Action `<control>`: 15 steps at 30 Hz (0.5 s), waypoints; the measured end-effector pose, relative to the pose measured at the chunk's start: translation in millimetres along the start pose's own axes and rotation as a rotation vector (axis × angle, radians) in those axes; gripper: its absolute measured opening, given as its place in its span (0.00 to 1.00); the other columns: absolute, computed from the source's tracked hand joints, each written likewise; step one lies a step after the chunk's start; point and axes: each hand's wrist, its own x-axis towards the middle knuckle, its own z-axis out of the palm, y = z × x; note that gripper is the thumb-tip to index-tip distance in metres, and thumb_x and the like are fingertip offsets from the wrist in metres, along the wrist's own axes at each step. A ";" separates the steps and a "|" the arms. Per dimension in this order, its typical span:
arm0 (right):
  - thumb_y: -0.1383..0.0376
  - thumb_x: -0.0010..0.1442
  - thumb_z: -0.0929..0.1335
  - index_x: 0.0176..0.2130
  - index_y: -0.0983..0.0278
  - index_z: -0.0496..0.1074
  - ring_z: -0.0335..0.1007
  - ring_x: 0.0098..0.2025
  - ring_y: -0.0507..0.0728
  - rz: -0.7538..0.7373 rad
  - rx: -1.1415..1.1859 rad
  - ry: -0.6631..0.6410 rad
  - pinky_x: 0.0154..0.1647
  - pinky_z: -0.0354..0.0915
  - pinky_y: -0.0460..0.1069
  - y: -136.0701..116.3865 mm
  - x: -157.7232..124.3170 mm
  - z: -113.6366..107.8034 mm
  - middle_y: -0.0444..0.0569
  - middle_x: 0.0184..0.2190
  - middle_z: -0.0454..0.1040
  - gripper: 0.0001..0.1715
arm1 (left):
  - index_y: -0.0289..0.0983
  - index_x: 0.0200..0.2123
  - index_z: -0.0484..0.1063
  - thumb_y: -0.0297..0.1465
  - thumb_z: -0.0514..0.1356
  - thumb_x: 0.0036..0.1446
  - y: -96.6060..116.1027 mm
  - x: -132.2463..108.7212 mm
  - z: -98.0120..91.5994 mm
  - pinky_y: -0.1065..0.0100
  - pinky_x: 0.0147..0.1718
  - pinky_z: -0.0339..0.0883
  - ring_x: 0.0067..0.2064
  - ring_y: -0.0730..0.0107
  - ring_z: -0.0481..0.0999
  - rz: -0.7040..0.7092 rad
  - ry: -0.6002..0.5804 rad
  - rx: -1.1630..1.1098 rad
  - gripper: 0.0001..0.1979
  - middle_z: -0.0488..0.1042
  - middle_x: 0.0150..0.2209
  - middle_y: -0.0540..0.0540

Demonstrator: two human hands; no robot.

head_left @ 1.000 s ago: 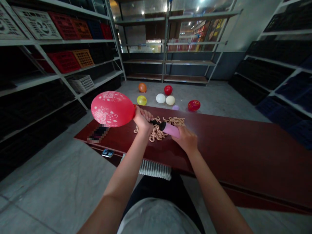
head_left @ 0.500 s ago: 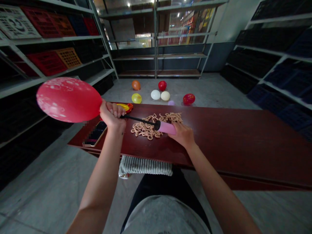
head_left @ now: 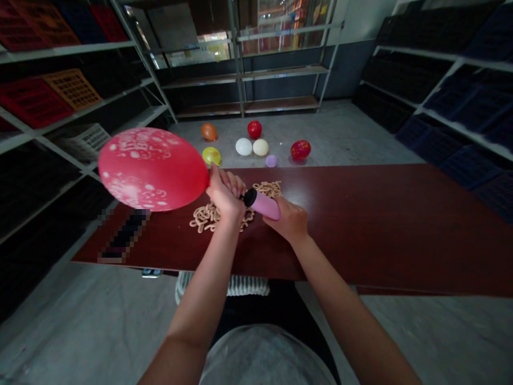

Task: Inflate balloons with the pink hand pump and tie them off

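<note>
My left hand (head_left: pixel 225 195) is closed round the neck of a big red balloon (head_left: pixel 152 168) with white print, and holds it at the tip of a pink hand pump (head_left: pixel 262 203). The balloon bulges out to the left above the dark red table (head_left: pixel 360 224). My right hand (head_left: pixel 287 220) grips the pump's pink barrel, close against the left hand. Under both hands lies a heap of pale, limp balloons (head_left: pixel 208 215) on the table.
A phone (head_left: pixel 124 240) lies at the table's left end. Several inflated balloons (head_left: pixel 252 144) lie on the floor beyond the table. Metal shelves with crates (head_left: pixel 72 88) line the left, the back and the right. A striped cloth (head_left: pixel 240 284) hangs below the table's front edge.
The pump's black rod was drawn out half a second ago and is now pushed in, so both hands are close together. The red balloon looks larger than a second ago.
</note>
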 end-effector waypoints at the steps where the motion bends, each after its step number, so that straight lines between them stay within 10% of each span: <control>1: 0.56 0.54 0.71 0.47 0.65 0.72 0.75 0.36 0.58 0.008 -0.006 0.008 0.35 0.58 0.49 1.0 -0.1 0.5 0.53 0.37 0.80 0.23 | 0.39 0.16 0.48 0.44 0.55 0.67 -6.9 -2.0 1.1 0.71 0.12 0.44 0.12 0.80 0.45 -0.007 -0.006 -0.002 0.31 0.46 0.11 0.57; 15: 0.55 0.55 0.71 0.43 0.63 0.73 0.75 0.34 0.57 -0.150 -0.003 0.186 0.34 0.59 0.49 -3.4 -0.5 8.1 0.50 0.34 0.80 0.19 | 0.39 0.17 0.45 0.37 0.53 0.68 18.7 2.2 -21.6 0.70 0.14 0.43 0.12 0.80 0.46 -0.059 0.026 -0.046 0.29 0.45 0.11 0.57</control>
